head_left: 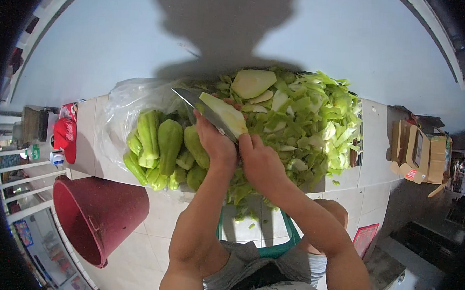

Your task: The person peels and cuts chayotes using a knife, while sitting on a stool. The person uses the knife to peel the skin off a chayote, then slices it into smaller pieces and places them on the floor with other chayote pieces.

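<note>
My right hand is closed round the handle of a broad kitchen knife. Its blade slants up to the left, lying along a pale, peeled green vegetable. My left hand grips that vegetable from below and left, its fingers partly hidden by blade and flesh. Beyond my hands, another pale peeled piece rests on a large heap of green peelings. Left of my left hand lie several unpeeled, long, ribbed green vegetables on clear plastic.
A dark red bucket lies tipped at lower left, near a red cap. An opened cardboard box is at the right. A pale wall rises beyond the heap. A green stool edge shows between my legs.
</note>
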Demonstrator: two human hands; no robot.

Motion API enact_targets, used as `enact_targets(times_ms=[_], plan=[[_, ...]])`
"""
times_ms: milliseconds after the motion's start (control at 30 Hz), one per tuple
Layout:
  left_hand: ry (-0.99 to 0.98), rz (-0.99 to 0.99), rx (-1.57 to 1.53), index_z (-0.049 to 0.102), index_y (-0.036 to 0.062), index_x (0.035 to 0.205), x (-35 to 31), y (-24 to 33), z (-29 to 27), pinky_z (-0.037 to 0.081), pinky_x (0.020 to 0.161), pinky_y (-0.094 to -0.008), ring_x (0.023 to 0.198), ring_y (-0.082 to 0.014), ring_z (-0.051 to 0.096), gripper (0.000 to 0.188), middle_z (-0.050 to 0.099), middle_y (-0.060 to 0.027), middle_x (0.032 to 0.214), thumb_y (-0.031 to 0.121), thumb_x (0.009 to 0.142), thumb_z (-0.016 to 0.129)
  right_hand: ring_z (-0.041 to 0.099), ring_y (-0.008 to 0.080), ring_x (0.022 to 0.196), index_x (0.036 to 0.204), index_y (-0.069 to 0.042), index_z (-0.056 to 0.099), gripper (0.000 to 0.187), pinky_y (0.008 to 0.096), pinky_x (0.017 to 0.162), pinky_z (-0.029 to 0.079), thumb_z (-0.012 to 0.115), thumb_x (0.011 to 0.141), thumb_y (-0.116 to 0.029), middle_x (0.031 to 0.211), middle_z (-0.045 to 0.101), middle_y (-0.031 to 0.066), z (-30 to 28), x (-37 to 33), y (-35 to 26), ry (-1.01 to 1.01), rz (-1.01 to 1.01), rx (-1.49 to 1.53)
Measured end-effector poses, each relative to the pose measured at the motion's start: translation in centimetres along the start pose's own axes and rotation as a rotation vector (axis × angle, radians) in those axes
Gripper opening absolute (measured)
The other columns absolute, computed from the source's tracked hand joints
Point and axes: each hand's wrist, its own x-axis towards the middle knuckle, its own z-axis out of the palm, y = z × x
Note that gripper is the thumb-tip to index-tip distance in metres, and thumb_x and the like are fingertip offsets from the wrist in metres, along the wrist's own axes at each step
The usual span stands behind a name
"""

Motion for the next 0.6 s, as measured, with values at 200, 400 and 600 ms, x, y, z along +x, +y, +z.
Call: enact_targets(times_ms=[200, 400, 600], plan=[[0.074, -0.003, -0.011, 0.049, 0.0028, 0.117, 0.6, 0.9, 0.4, 0.052, 0.077, -0.0364, 0.087, -0.0242, 0.062, 0.053, 0.062, -0.0128, 0.096, 0.048, 0.102, 0.026, 0.065, 0.0384, 0.064, 0.103, -0.004, 0.042, 0.018, 0.0457, 0.052, 0.054, 0.049, 0.087, -0.009, 0.083, 0.056, 0.0196, -1.1, -0.7, -0.2, -0.091, 0.020, 0.006], [-0.016, 0.109, 0.139, 0.049, 0.0035, 0.114, 0.1, 0.3, 0.6, 0.052, 0.075, -0.0370, 0.085, -0.0233, 0.061, 0.051, 0.061, -0.0121, 0.094, 0.048, 0.102, 0.027, 0.065, 0.0383, 0.063, 0.103, -0.003, 0.041, 0.020, 0.0452, 0.052, 0.054, 0.050, 0.086, -0.007, 0.082, 0.057, 0.0207, -0.8, -0.4, 0.0, -0.075, 0.052, -0.013], [0.005, 0.079, 0.039, 0.049, 0.0037, 0.114, 0.1, 0.0, 1.1, 0.054, 0.067, -0.0381, 0.081, -0.0240, 0.062, 0.048, 0.061, -0.0126, 0.094, 0.046, 0.102, 0.029, 0.065, 0.0414, 0.068, 0.103, -0.002, 0.040, 0.021, 0.0479, 0.056, 0.054, 0.050, 0.085, -0.007, 0.080, 0.059, 0.0220, -0.4, -0.2, 0.4, -0.070, 0.052, 0.042]])
